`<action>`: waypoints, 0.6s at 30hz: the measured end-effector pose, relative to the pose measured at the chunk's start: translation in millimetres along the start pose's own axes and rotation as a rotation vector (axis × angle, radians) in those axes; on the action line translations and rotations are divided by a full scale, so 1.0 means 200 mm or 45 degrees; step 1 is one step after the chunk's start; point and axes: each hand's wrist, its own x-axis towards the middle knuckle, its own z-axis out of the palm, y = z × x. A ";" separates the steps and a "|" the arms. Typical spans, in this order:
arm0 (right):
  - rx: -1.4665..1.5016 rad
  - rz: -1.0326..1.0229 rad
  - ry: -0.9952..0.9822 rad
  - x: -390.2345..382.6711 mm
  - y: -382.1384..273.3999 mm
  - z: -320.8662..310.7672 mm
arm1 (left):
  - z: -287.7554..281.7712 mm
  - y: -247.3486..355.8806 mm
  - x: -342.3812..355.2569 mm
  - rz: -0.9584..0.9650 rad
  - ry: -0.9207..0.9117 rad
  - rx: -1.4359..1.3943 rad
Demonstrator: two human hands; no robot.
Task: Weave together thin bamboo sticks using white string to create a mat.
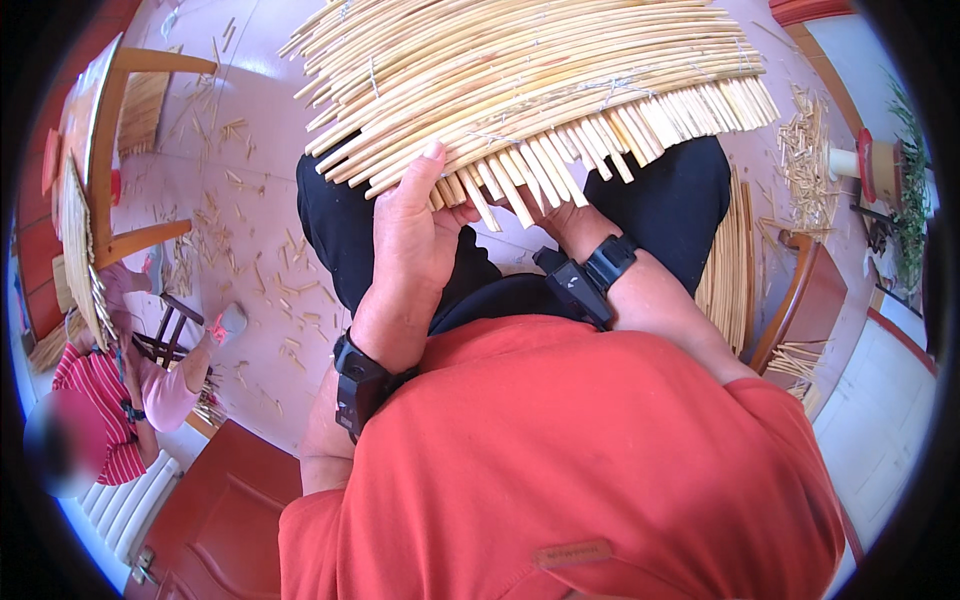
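Observation:
A mat of pale straw-coloured reed stalks (pixel 540 75), tied with thin cord, lies across my knees. Along its near edge, a row of short cut stalk ends (pixel 640 128) points toward me at an angle to the long stalks. My left hand (pixel 415 230) grips this edge at the left, thumb on top against the stalks and fingers underneath. Close beside it, my right hand (pixel 580 228) reaches under the short ends near the middle; its fingers are hidden below the mat, so what they hold does not show.
Cut stalk pieces (pixel 290 270) litter the floor at left. A seated person in a striped top (pixel 105 385) is beside a wooden frame (pixel 140 150) at far left. To my right are a bundle of long stalks (pixel 727 270), a brown wooden piece of furniture (pixel 805 290) and a stalk heap (pixel 808 165).

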 end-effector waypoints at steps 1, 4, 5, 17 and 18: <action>-0.336 -0.087 -0.035 -0.03 0.02 0.00 | -0.01 0.00 0.01 0.003 -0.020 0.034; -0.713 -0.212 -0.053 -0.01 0.01 0.01 | -0.03 0.00 0.01 0.012 0.023 0.069; -0.373 -0.091 -0.085 -0.01 0.00 0.01 | -0.03 0.00 0.01 0.011 0.026 0.069; 0.909 0.929 -0.354 0.05 -0.15 -0.04 | -0.02 0.01 0.02 0.010 0.046 0.044; 1.043 1.108 -0.315 0.06 -0.16 -0.04 | -0.03 0.01 0.02 -0.005 0.019 0.045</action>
